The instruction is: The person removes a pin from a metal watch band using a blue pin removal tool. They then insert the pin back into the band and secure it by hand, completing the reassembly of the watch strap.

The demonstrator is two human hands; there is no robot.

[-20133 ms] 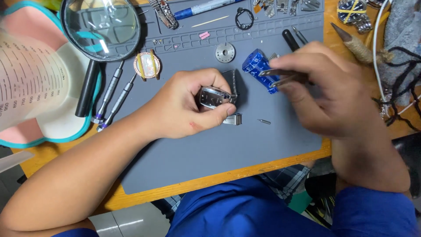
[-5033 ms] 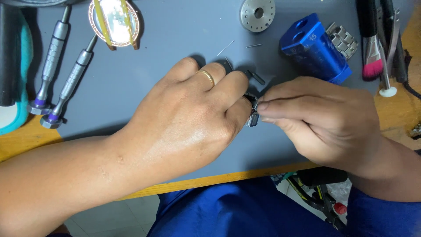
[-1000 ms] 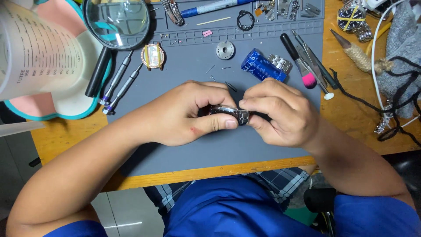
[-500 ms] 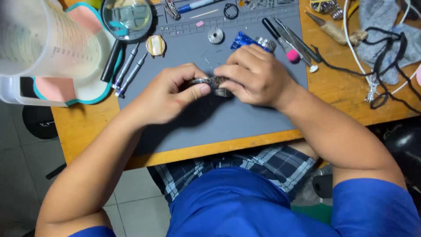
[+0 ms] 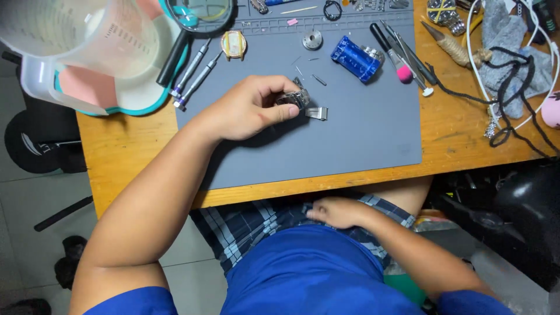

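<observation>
Nearest the body, the right hand (image 5: 338,211) rests loosely in the lap on the checked shorts (image 5: 256,224), below the near edge of the wooden bench (image 5: 140,151); it holds nothing. Further on, the left hand (image 5: 248,108) is closed around a silver metal wristwatch (image 5: 293,99) near the middle of the grey rubber mat (image 5: 350,140), thumb under, fingers over. Its steel bracelet end (image 5: 316,113) lies out to the right, on the mat. The left hand is clearly nearer. At the far edge lie a blue ribbed metal block (image 5: 356,58) and a black-handled magnifying glass (image 5: 192,23)
</observation>
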